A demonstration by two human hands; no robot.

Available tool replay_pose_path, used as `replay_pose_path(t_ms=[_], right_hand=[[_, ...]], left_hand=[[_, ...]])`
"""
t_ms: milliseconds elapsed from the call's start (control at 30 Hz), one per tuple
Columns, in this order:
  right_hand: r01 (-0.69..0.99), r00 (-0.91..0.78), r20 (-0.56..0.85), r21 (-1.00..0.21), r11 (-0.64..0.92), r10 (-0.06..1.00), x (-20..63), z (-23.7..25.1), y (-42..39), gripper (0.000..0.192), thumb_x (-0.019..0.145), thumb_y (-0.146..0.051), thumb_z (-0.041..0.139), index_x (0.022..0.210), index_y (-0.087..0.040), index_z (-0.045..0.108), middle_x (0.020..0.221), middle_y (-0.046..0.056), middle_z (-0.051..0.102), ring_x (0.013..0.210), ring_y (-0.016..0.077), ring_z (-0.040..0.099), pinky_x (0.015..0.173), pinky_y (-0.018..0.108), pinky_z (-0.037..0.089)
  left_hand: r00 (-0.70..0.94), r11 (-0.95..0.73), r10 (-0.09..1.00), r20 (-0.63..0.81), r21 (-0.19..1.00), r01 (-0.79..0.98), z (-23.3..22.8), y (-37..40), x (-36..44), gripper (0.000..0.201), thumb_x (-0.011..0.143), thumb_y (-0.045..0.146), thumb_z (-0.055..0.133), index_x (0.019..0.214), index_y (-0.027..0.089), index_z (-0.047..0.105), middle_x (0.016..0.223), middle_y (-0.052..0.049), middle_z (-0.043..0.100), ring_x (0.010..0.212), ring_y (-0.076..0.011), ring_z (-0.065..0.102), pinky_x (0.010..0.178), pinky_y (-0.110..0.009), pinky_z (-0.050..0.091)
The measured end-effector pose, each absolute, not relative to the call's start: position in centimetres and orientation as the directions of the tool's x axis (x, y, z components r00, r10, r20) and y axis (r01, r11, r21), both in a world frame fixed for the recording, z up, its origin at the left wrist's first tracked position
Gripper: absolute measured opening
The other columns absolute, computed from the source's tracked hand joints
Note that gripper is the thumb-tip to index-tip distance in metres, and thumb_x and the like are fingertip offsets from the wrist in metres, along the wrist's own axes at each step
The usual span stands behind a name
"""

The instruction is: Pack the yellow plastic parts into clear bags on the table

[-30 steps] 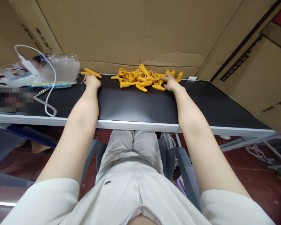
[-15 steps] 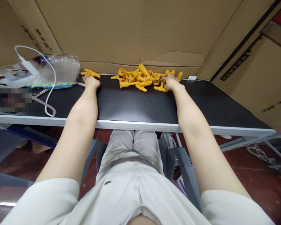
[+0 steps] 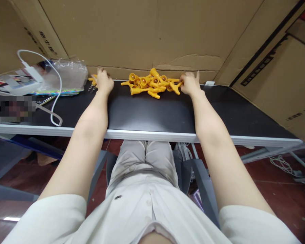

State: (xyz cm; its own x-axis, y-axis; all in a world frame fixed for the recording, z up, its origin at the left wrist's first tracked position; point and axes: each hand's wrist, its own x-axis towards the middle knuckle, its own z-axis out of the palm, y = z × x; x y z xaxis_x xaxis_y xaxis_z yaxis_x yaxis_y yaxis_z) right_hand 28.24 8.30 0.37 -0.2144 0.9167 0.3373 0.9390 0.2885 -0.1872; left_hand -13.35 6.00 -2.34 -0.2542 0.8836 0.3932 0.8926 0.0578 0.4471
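Yellow plastic parts (image 3: 149, 84) lie heaped at the tabletop's (image 3: 147, 112) far edge; the right hand (image 3: 190, 84) pinches one beside the heap, the left hand (image 3: 103, 82) closes over another.

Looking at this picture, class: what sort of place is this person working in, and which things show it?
Probably a small factory or packing bench: a heap of identical yellow plastic parts on a black worktable, walled by flattened cardboard cartons, both hands at the parts.
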Motion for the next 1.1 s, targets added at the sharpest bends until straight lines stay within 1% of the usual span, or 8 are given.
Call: replay_pose_path(t_ms=[133, 200, 300, 367, 467, 633, 800, 1100], right_hand=[[0.913, -0.204, 0.477, -0.222, 0.342, 0.855, 27.3, 2.1, 7.0, 0.039, 0.109, -0.025, 0.042, 0.138, -0.026, 0.068, 0.149, 0.018, 0.067, 0.153, 0.0383, 0.043, 0.136, 0.078, 0.000], [0.903, -0.254, 0.495, -0.186, 0.387, 0.831, 26.1, 2.9, 6.2, 0.040, 0.111, -0.026, 0.041, 0.141, -0.025, 0.067, 0.146, 0.018, 0.070, 0.150, 0.0387, 0.047, 0.135, 0.078, 0.002], [0.887, -0.380, 0.486, -0.051, 0.459, 0.787, 23.7, 3.7, 4.8, 0.043, 0.108, -0.026, 0.043, 0.138, -0.030, 0.072, 0.145, 0.013, 0.073, 0.146, 0.0396, 0.055, 0.135, 0.072, 0.021], [0.868, -0.458, 0.470, 0.053, 0.493, 0.755, 21.9, 4.0, 3.7, 0.047, 0.107, -0.025, 0.038, 0.139, -0.029, 0.073, 0.150, 0.013, 0.071, 0.146, 0.0386, 0.057, 0.129, 0.066, 0.036], [0.821, -0.559, 0.444, 0.178, 0.542, 0.701, 19.7, 4.2, 2.2, 0.053, 0.110, -0.026, 0.031, 0.144, -0.027, 0.071, 0.153, 0.012, 0.069, 0.146, 0.0360, 0.059, 0.124, 0.060, 0.044], [0.787, -0.602, 0.390, 0.142, 0.600, 0.697, 18.3, 4.0, 1.3, 0.050, 0.114, -0.032, 0.030, 0.145, -0.031, 0.069, 0.150, 0.009, 0.072, 0.148, 0.0369, 0.057, 0.127, 0.058, 0.041], [0.764, -0.639, 0.395, 0.227, 0.604, 0.660, 18.8, 3.3, 2.2, 0.053, 0.113, -0.025, 0.027, 0.142, -0.019, 0.071, 0.147, 0.017, 0.071, 0.143, 0.0379, 0.061, 0.124, 0.060, 0.041], [0.783, -0.587, 0.438, 0.092, 0.615, 0.681, 19.2, 2.1, 4.0, 0.053, 0.117, -0.038, 0.027, 0.155, -0.017, 0.057, 0.150, 0.021, 0.068, 0.145, 0.0440, 0.057, 0.125, 0.067, 0.032]], left_hand=[[-0.056, -0.129, 0.832, 0.552, 0.291, 0.948, -0.8, 5.5, -10.1, 0.086, 0.106, 0.068, 0.015, 0.163, 0.012, 0.048, 0.183, -0.014, 0.040, 0.172, -0.0229, 0.025, 0.130, -0.062, 0.024], [0.096, -0.228, 0.814, 0.572, 0.164, 0.960, 0.2, 4.5, -7.6, 0.085, 0.108, 0.065, 0.006, 0.170, 0.015, 0.037, 0.181, -0.008, 0.045, 0.166, -0.0161, 0.031, 0.133, -0.055, 0.027], [0.243, -0.329, 0.789, 0.564, 0.054, 0.943, 1.4, 2.6, -4.1, 0.079, 0.110, 0.062, 0.013, 0.176, 0.023, 0.032, 0.163, -0.008, 0.064, 0.161, -0.0225, 0.041, 0.126, -0.053, 0.038], [0.257, -0.365, 0.781, 0.569, 0.081, 0.928, 1.7, 1.9, -2.4, 0.075, 0.110, 0.061, 0.029, 0.174, 0.024, 0.042, 0.151, -0.013, 0.071, 0.151, -0.0339, 0.055, 0.120, -0.053, 0.044], [0.214, -0.340, 0.797, 0.565, 0.125, 0.932, 1.5, 1.9, -1.4, 0.068, 0.105, 0.055, 0.047, 0.166, 0.026, 0.051, 0.140, -0.017, 0.075, 0.135, -0.0430, 0.067, 0.111, -0.053, 0.051], [0.232, -0.349, 0.802, 0.551, 0.115, 0.930, 0.7, 2.9, -2.2, 0.066, 0.097, 0.033, 0.055, 0.163, 0.030, 0.056, 0.143, -0.014, 0.074, 0.133, -0.0430, 0.069, 0.110, -0.053, 0.053], [0.320, -0.409, 0.811, 0.489, 0.085, 0.908, 0.3, 2.9, -2.3, 0.063, 0.098, 0.041, 0.056, 0.159, 0.025, 0.062, 0.143, -0.015, 0.074, 0.134, -0.0441, 0.068, 0.113, -0.055, 0.053], [0.211, -0.334, 0.778, 0.592, 0.106, 0.937, 0.2, 3.3, -2.2, 0.058, 0.094, 0.033, 0.056, 0.152, 0.028, 0.065, 0.134, -0.014, 0.075, 0.122, -0.0434, 0.073, 0.104, -0.052, 0.055]])
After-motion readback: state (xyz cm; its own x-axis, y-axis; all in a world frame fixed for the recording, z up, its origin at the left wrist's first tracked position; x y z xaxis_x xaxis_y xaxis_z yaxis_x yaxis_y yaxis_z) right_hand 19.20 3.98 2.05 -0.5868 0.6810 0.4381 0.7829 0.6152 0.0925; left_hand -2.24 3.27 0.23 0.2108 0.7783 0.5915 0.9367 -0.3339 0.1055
